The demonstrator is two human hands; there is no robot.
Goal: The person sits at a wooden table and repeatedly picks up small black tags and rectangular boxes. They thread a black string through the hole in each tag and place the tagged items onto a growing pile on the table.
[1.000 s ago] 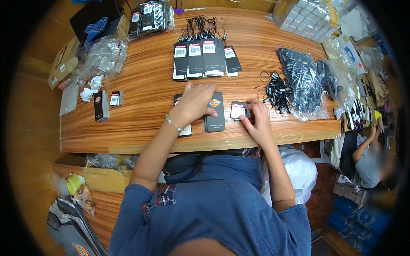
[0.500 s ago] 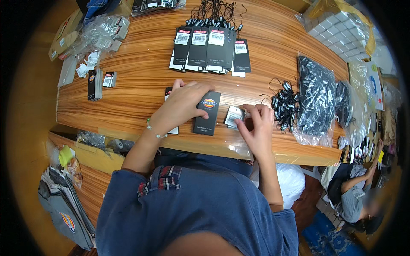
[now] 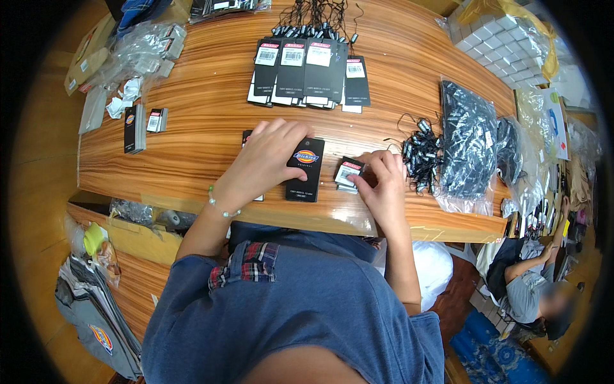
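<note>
The labels [image 3: 347,173] lay on the table [image 3: 185,163], just right of the black tags [image 3: 310,166]; half a second earlier, glare had washed out the top label, whereas its red band and white panel now showed plainly, which suggested that its face had tilted; the right hand [image 3: 387,189] had its thumb on that face and its fingers at the right edge, and appeared clamped on the labels. The left hand [image 3: 272,153] had not left the black tags; its thumb lay on their face, apart from the fingers; whether it gripped could not be told; another tag [image 3: 246,136] showed partly from beneath it. The corded tags [image 3: 304,70] beyond and the loose cords [image 3: 421,157] at right kept their places; in judgement, only the handling of the labels had advanced, the black tags being merely steadied.
</note>
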